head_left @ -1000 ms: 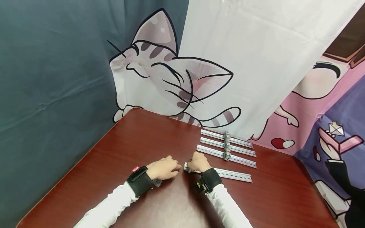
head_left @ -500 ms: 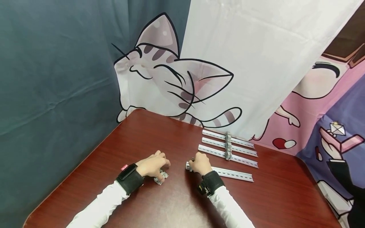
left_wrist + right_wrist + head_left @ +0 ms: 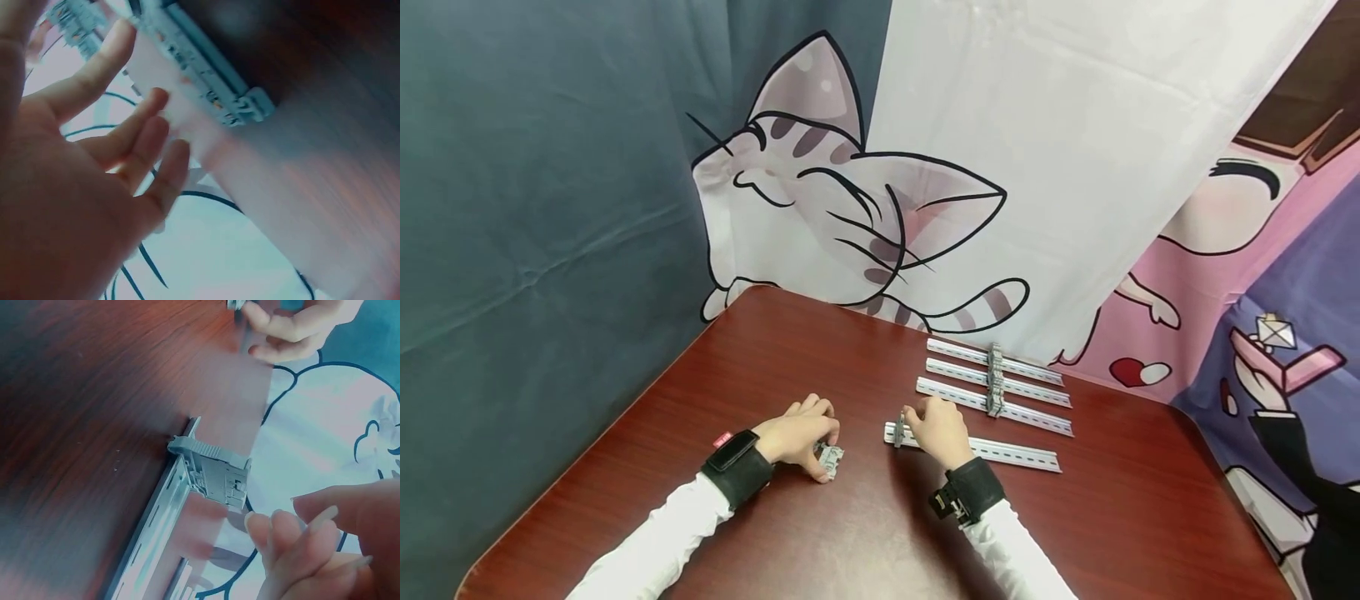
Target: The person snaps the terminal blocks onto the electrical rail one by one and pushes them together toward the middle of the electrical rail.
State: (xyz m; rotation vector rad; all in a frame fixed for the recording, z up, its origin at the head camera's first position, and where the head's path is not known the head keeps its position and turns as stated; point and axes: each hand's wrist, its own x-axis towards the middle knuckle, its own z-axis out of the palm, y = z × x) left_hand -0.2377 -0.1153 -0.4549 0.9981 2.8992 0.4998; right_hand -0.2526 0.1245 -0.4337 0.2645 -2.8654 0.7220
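Note:
A grey terminal block [image 3: 898,432] stands upright on the nearest slotted DIN rail [image 3: 1011,452], close to the rail's left end. Just right of that block is my right hand [image 3: 943,433]; in the right wrist view its fingers [image 3: 281,531] are loosely curled, apart from the block and holding nothing. My left hand [image 3: 797,433] is low over the table beside loose grey terminal blocks [image 3: 831,460], its thumb and fingers spread around them. In the left wrist view the fingers [image 3: 94,81] are relaxed and those blocks lie beyond them; whether a fingertip touches is unclear.
Three more DIN rails [image 3: 1037,400] lie parallel further back, with a row of terminal blocks [image 3: 995,380] across them. The brown table [image 3: 760,350] meets a printed curtain [image 3: 820,242] at the back and a dark curtain [image 3: 587,208] along the left.
My left hand has shifted left to the loose terminal blocks. My right hand has drawn off the block on the near rail, leaving that block in plain sight.

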